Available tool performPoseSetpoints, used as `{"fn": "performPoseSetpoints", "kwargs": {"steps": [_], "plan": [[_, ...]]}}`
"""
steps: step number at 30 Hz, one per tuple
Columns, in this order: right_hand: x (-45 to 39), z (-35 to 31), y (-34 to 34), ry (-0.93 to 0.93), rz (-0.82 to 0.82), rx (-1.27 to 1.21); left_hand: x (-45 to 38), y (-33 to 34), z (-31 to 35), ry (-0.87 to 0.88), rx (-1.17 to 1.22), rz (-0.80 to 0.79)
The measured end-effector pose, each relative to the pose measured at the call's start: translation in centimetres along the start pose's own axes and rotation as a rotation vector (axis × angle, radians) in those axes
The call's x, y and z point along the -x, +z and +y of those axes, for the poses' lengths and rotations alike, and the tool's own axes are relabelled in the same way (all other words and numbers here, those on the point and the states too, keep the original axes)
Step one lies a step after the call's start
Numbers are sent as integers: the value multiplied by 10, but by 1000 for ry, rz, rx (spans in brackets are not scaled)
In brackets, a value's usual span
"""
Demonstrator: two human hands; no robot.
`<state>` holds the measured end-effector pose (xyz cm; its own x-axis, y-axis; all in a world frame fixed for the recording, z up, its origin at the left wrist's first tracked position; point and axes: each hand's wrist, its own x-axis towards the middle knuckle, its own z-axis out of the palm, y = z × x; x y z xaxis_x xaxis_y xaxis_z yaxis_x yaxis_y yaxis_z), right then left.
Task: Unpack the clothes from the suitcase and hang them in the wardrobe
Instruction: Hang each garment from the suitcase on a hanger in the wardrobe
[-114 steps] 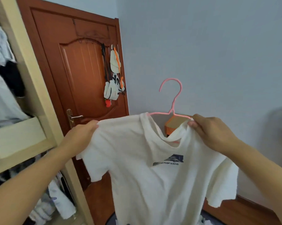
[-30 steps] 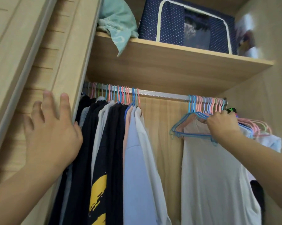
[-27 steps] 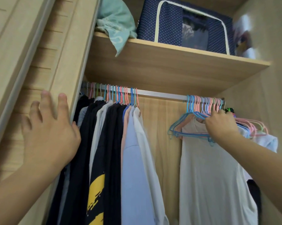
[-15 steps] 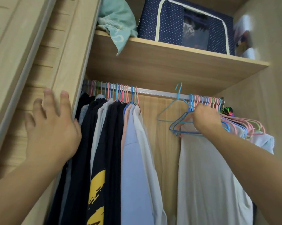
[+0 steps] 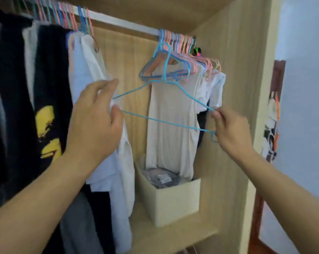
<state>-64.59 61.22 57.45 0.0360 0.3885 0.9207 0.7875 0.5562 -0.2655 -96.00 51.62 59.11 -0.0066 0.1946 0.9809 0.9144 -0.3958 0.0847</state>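
Note:
An empty light-blue wire hanger (image 5: 166, 83) hangs in the air in front of the open wardrobe, off the rail (image 5: 122, 22). My left hand (image 5: 95, 121) holds its left end and my right hand (image 5: 228, 129) pinches its right end. Behind it a cream T-shirt (image 5: 171, 125) hangs on the rail among several pink and blue hangers (image 5: 180, 43). To the left, dark and white garments (image 5: 50, 88) hang packed together. The suitcase is out of view.
A beige fabric box (image 5: 175, 198) with folded clothes stands on the wardrobe's lower shelf (image 5: 169, 237). The wardrobe's right side panel (image 5: 246, 88) is close to my right hand. Beyond it, a brown door (image 5: 277, 77) with hanging items and a pale wall.
My right hand lifted a blue hanger off the rail and brought it down. My left hand left the wardrobe's door edge and took the hanger's other end. The view dropped lower.

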Motion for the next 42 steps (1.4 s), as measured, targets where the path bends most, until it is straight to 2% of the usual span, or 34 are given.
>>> {"fn": "performPoseSetpoints", "kwargs": {"steps": [2, 5, 7, 10, 12, 14, 15, 17, 18, 19, 20, 23, 24, 26, 28, 30, 34, 37, 42], "plan": [[73, 35, -51, 98, -125, -91, 42, 40, 48, 25, 137, -169], [189, 87, -148, 290, -295, -101, 114, 94, 98, -16, 189, -398], [268, 118, -222, 482, -340, -71, 174, 121, 129, -80, 233, -687], [378, 152, -341, 832, -292, -45, 273, 142, 199, -257, 567, -1137], [444, 167, -416, 991, -310, 38, 335, 148, 268, -416, 782, -1335], [508, 185, -487, 1137, -397, 146, 393, 150, 347, -581, 909, -1514], [540, 195, -519, 1208, -464, 190, 419, 149, 388, -606, 957, -1589], [595, 208, -571, 1360, -607, 172, 469, 140, 468, -564, 1019, -1772], [615, 212, -589, 1421, -628, 125, 491, 135, 508, -521, 1039, -1865], [635, 213, -604, 1483, -617, 69, 511, 129, 546, -456, 1041, -1953], [652, 213, -615, 1561, -526, 16, 528, 124, 580, -375, 1047, -2022], [697, 217, -651, 1767, -98, -5, 572, 114, 669, -176, 990, -2097], [716, 221, -665, 1806, -43, 36, 592, 117, 691, -118, 959, -2118], [759, 233, -689, 1912, -48, 85, 635, 124, 726, 1, 826, -2167], [806, 248, -707, 2044, 25, 122, 683, 135, 754, -23, 682, -2181], [857, 275, -720, 2153, 250, 203, 730, 148, 786, -75, 564, -2257], [961, 345, -721, 2178, 605, 336, 872, 199, 853, 67, 428, -2414], [1045, 398, -703, 2125, 684, 413, 999, 260, 915, 265, 416, -2389], [1147, 470, -668, 2123, 737, 421, 1165, 370, 1018, 563, 478, -2190]]}}
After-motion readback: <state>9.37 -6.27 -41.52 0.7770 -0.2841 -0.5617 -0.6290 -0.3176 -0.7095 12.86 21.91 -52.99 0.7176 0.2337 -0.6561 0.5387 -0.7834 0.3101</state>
